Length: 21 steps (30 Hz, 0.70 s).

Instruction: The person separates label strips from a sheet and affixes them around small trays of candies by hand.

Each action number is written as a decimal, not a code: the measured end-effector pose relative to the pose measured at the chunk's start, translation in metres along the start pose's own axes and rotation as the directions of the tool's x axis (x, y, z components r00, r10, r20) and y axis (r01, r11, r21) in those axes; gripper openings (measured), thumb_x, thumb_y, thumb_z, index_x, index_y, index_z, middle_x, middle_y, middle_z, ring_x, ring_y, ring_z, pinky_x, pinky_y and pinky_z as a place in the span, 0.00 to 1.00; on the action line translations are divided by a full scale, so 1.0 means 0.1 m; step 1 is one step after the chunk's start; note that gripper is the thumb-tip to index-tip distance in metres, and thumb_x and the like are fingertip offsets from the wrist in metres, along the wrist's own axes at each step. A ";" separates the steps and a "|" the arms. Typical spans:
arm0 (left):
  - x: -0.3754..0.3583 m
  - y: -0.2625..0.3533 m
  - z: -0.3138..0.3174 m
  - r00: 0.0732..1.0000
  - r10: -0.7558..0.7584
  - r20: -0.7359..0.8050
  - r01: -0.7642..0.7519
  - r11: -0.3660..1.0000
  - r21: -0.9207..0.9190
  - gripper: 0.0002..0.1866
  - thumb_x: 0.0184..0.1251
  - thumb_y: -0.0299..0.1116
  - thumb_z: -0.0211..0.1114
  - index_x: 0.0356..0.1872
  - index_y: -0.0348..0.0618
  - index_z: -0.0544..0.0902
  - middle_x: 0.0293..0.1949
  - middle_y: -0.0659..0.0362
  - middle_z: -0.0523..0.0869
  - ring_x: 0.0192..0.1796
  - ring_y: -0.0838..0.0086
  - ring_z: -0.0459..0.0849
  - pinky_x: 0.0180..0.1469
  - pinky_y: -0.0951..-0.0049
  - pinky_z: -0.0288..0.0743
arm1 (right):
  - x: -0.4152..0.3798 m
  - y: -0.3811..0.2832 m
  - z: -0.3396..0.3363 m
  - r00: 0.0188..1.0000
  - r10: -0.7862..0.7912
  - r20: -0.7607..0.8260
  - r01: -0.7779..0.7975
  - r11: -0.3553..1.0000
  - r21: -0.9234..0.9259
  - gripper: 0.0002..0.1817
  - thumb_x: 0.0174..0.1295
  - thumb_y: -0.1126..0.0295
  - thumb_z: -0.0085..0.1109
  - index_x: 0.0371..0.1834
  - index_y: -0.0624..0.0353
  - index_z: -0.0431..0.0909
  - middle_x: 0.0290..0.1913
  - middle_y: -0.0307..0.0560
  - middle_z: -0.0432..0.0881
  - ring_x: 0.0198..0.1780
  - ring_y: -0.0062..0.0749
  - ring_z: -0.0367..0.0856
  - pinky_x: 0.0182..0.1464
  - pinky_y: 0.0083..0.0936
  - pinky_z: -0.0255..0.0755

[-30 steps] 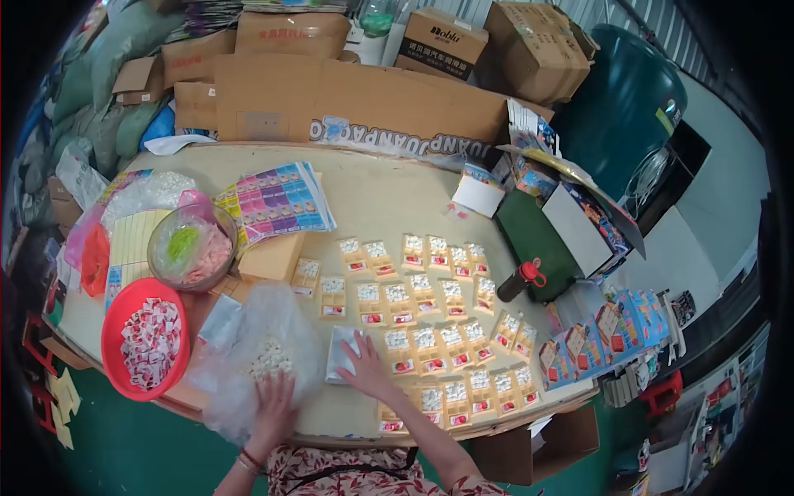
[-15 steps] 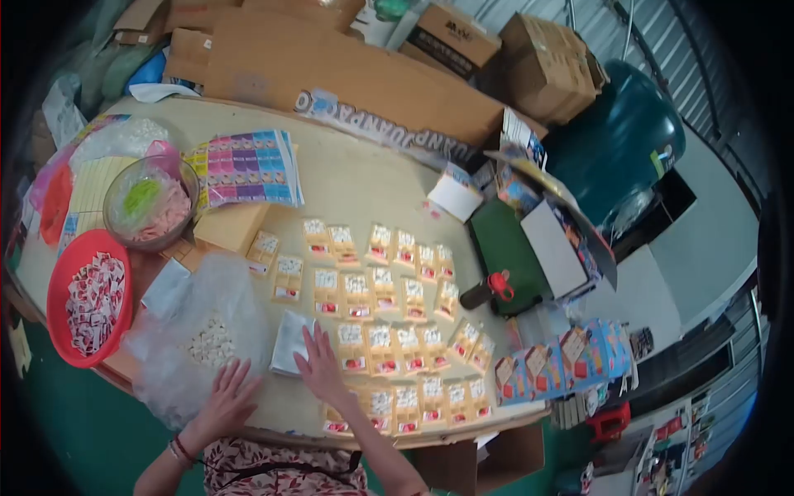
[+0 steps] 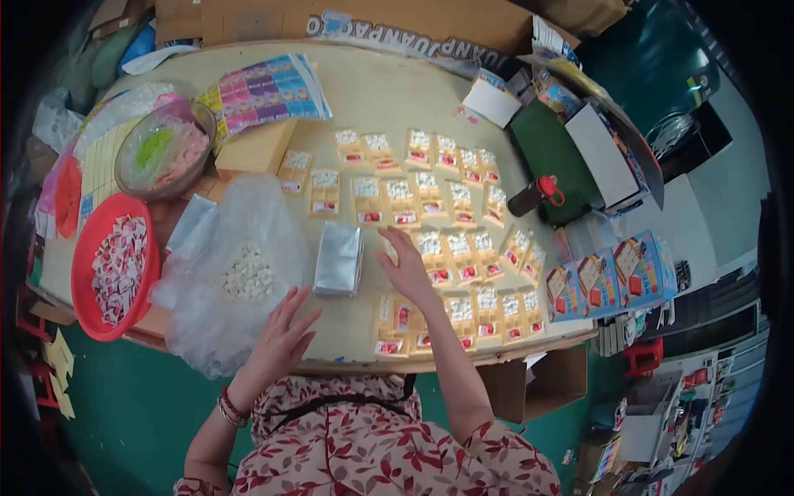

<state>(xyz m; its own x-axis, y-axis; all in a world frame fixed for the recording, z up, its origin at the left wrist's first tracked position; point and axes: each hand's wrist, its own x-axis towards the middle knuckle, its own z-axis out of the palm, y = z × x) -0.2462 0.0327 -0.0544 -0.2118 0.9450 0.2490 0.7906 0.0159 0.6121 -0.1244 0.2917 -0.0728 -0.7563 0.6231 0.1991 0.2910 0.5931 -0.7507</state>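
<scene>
Silver packets (image 3: pixel 338 259) lie between both hands, fingers (image 3: pixel 291 307) spread, seemingly empty; right hand (image 3: pixel 408 269) touches cards (image 3: pixel 438 245).

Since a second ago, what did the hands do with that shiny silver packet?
The right hand slid off the silver packet onto the rows of small cards beside it, fingers spread. The left hand came off the clear bag of white pieces and now hovers open near the table edge. The packet, bag, red bowl and cards lie where they were.
</scene>
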 end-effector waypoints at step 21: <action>0.41 0.86 -1.65 0.798 0.163 -0.580 -0.600 0.304 -0.740 0.34 0.69 0.53 0.45 0.67 0.39 0.57 0.65 0.39 0.61 0.60 0.45 0.69 0.59 0.53 0.65 | -0.07 -0.07 0.24 0.995 -0.058 0.081 0.081 0.946 -0.315 0.18 0.60 0.64 0.54 0.55 0.52 0.74 0.47 0.49 0.71 0.50 0.40 0.72 0.50 0.35 0.69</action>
<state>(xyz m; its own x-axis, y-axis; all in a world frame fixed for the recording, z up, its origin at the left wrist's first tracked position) -0.2816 0.0187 0.1326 -0.3732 0.5678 0.7337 -0.0578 -0.8035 0.5925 -0.1350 0.2707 -0.0839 -0.8171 0.5441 0.1904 0.3984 0.7717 -0.4958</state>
